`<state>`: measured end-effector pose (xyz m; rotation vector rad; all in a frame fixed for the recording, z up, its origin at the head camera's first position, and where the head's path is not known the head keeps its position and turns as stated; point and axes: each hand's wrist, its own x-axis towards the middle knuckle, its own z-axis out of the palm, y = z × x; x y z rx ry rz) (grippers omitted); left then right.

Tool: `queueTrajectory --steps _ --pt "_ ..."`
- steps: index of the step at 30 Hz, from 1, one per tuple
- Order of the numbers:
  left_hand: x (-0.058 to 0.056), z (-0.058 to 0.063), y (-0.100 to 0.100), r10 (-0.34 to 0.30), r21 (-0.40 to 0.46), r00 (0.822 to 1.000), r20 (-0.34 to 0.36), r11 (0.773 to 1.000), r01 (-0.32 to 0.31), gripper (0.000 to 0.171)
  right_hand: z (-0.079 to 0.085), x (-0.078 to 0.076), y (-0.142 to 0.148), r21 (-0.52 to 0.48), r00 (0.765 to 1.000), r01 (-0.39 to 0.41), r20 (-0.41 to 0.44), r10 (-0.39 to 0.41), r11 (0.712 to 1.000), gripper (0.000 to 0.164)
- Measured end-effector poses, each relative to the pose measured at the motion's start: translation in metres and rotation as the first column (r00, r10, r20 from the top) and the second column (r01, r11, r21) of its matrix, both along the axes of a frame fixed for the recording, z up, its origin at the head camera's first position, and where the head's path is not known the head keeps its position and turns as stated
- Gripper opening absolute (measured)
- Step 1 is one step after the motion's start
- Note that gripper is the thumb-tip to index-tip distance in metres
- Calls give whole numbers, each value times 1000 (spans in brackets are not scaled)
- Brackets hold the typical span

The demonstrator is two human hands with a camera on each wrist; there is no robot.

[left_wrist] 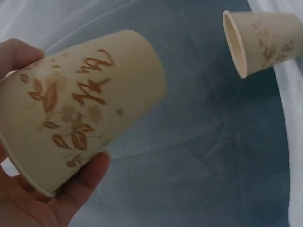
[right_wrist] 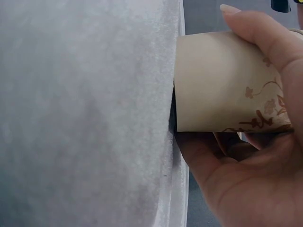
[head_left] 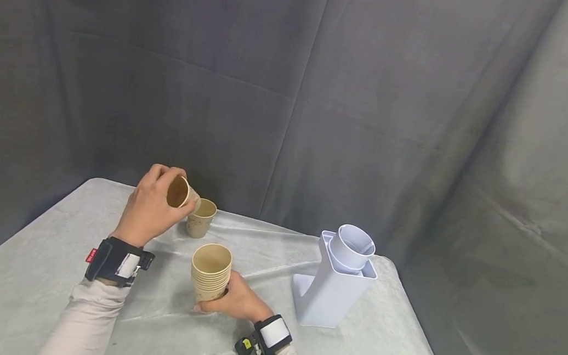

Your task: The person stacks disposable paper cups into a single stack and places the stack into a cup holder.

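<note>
In the head view my left hand [head_left: 151, 204] grips a single beige paper cup [head_left: 191, 196] by its side, tilted with the mouth toward me. The left wrist view shows brown leaves and script printed on that held paper cup [left_wrist: 94, 104]. Just beyond it, another paper cup [head_left: 198, 226] stands upright on the table. My right hand [head_left: 241, 298] holds a stack of nested paper cups [head_left: 210, 274] low down, upright, mouths up. In the right wrist view the thumb and fingers wrap the stack's lowest cup [right_wrist: 218, 85], its base at or near the cloth.
A white plastic holder [head_left: 332, 291] stands on the right side of the table, with a round white tube [head_left: 353, 247] set in its top. Pale, wrinkled cloth covers the table [head_left: 164, 334]. Grey curtains [head_left: 221, 85] hang behind it and to the right.
</note>
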<state>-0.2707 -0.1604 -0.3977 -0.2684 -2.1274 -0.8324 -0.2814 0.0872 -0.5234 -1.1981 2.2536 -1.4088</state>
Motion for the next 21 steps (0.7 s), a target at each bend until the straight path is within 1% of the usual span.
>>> queueTrajectory --steps 4,6,10,12,17,21 --pt "5 7 0 -8 36 995 -95 999 11 45 1 -2 -1 -1 1000 -5 -7 5 1000 60" --pt "7 9 0 -15 45 994 -111 999 20 42 2 -4 -1 -4 1000 -13 -6 13 1000 60" --pt "8 9 4 -49 40 993 -107 998 53 37 1 -5 -1 -2 1000 -14 -10 14 1000 61" --pt "8 9 8 -78 29 992 -101 996 81 34 0 -5 -1 -3 1000 -14 -11 14 1000 60" --pt "8 8 19 -151 -3 986 -71 989 151 29 -1 -6 1 -8 1000 -10 -3 10 1000 60" --pt "8 6 26 -192 -40 981 -40 981 191 29 0 -7 2 -4 1000 -3 10 3 1000 59"
